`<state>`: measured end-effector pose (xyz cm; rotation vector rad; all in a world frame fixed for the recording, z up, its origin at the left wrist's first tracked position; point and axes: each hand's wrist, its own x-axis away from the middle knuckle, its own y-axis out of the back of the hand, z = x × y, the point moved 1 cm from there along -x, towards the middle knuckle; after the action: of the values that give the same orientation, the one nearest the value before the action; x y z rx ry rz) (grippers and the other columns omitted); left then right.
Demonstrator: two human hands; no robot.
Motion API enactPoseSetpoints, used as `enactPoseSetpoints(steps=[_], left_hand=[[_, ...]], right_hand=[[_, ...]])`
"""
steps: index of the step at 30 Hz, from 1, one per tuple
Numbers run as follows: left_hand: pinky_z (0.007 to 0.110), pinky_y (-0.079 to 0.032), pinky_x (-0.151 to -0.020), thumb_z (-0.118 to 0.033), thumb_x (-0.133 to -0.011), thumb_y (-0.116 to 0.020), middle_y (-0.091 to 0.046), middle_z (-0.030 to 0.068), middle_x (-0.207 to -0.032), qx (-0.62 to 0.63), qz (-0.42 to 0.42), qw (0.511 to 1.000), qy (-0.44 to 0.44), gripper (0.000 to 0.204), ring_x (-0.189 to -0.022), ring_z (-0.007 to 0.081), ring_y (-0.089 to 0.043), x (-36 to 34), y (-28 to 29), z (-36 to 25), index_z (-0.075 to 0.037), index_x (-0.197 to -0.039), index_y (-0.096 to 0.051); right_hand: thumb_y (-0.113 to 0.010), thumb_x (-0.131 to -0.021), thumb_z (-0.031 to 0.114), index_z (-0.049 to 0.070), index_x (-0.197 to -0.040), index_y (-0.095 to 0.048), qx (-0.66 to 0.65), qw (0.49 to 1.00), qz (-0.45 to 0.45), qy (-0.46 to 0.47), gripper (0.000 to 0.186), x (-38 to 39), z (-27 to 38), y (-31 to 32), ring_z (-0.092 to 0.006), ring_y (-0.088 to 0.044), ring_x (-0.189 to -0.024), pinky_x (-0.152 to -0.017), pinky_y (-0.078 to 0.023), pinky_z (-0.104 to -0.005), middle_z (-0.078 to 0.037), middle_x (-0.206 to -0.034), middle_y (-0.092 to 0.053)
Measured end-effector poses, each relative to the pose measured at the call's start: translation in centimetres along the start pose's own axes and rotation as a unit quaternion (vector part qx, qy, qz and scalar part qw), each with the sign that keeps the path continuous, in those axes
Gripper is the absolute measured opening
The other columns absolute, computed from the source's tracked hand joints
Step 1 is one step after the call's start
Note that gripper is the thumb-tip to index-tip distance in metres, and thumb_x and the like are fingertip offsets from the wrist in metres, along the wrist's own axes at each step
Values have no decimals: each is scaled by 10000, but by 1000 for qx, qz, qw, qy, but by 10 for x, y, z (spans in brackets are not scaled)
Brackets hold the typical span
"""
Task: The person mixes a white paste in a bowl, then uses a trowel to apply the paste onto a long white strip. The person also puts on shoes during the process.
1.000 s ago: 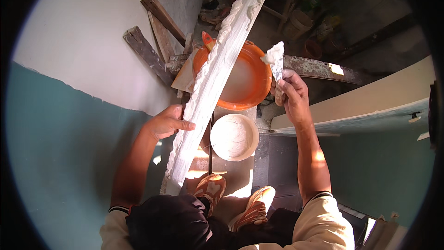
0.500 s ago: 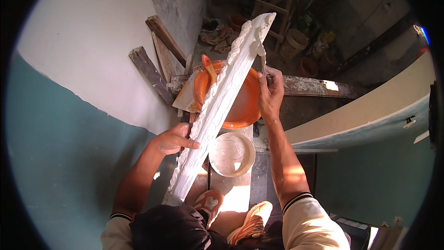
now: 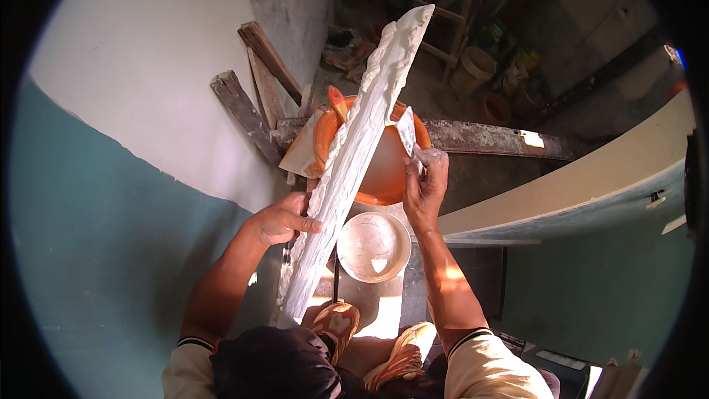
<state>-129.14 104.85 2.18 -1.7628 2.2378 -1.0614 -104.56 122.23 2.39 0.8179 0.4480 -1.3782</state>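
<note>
A long white plaster moulding (image 3: 360, 137) slants across the view, from near my lap up to the far right. Lumpy wet plaster runs down its left edge. My left hand (image 3: 284, 219) grips the lower part, with the thumb lying over the top. In my right hand (image 3: 427, 181) is a putty knife (image 3: 406, 131), its blade smeared white and close to the moulding's right edge. Beneath the moulding stands an orange basin (image 3: 384, 197) with whitish liquid in it. A paintbrush (image 3: 337, 102) with an orange-red handle end leans at the basin's left side.
A round white tub (image 3: 408, 249) with plaster residue stands nearer my shoes. Wooden offcuts (image 3: 244, 107) lean against the left wall. A worn beam (image 3: 495, 137) crosses behind the basin, and a curved panel (image 3: 583, 170) rises at right. Buckets (image 3: 475, 66) and a wooden stand (image 3: 450, 15) are farther back.
My right hand and the putty knife have come down along the moulding toward me. The overhanging plaster at its upper right edge is gone, and the moulding has tilted slightly more upright.
</note>
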Motion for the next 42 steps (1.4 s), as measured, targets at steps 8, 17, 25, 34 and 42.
enactPoseSetpoints(steps=[8, 17, 25, 34, 42], left_hand=[[422, -456, -1111, -97, -781, -923, -601, 96, -1376, -5, 17, 1000, 19, 844, -1282, 228, -570, -1, 3, 2, 3, -1487, -471], [394, -458, -1100, -102, -791, -919, -625, 95, -1350, -10, -6, 1000, -26, 820, -1264, 212, -580, 2, -5, 3, 22, -1478, -489], [384, -514, -1026, -102, -804, -899, -688, 105, -1268, -25, -36, 999, -27, 688, -1157, 209, -660, 5, 0, 4, 36, -1391, -569], [377, -494, -1062, -77, -805, -900, -664, 108, -1311, -27, -24, 999, -32, 735, -1211, 206, -627, 1, 1, 5, 44, -1431, -535], [363, -472, -1087, -183, -838, -869, -658, 104, -1348, -96, -66, 991, -57, 766, -1234, 203, -624, 19, -5, -1, 53, -1464, -496]], right_hand=[[-719, -947, -8, 13, -1190, -661, 19, 996, -39, 77, 251, -90, -10, -21, -313, -575, -953, -849, -490, -387, -156, -1049, -568], [-677, -1046, 137, 30, -1114, -638, -105, 972, 54, -203, 133, -72, -5, 16, -66, -529, -832, -676, -479, -273, 11, -924, -585], [-655, -1050, 131, 8, -1113, -629, -163, 891, 212, -367, 141, -23, 73, 36, -89, -566, -742, -678, -502, -261, -12, -882, -577], [-738, -922, -22, -19, -1142, -671, -3, 998, 67, 17, 229, -50, 44, 12, -271, -604, -905, -777, -511, -365, -136, -1002, -573], [-709, -920, -16, 61, -1139, -736, 87, 935, 345, -7, 233, -19, 31, 120, -269, -650, -828, -724, -537, -392, -111, -911, -607]])
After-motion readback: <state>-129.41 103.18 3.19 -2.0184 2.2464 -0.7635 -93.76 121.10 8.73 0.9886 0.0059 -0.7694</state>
